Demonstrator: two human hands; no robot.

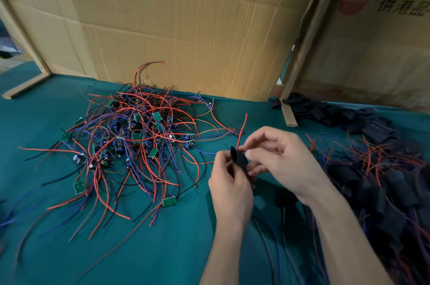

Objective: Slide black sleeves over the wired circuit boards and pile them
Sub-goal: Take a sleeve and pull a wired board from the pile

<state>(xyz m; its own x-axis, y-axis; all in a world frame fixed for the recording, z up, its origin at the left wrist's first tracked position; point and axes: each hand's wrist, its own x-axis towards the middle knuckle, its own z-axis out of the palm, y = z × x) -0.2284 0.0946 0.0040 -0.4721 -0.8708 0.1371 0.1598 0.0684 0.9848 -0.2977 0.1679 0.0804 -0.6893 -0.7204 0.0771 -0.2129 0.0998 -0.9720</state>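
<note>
A black sleeve is held above the green table between both hands. My left hand pinches its lower left side. My right hand pinches its upper right end, where a red wire sticks up out of it. The board inside is hidden. A tangled heap of bare green circuit boards with red, blue and black wires lies to the left. Loose black sleeves lie at the back right. A pile of sleeved boards lies at the right.
The table is covered in green cloth. Cardboard sheets stand along the back, with a wooden strut leaning at the right. Loose wire ends trail toward the front edge under my forearms.
</note>
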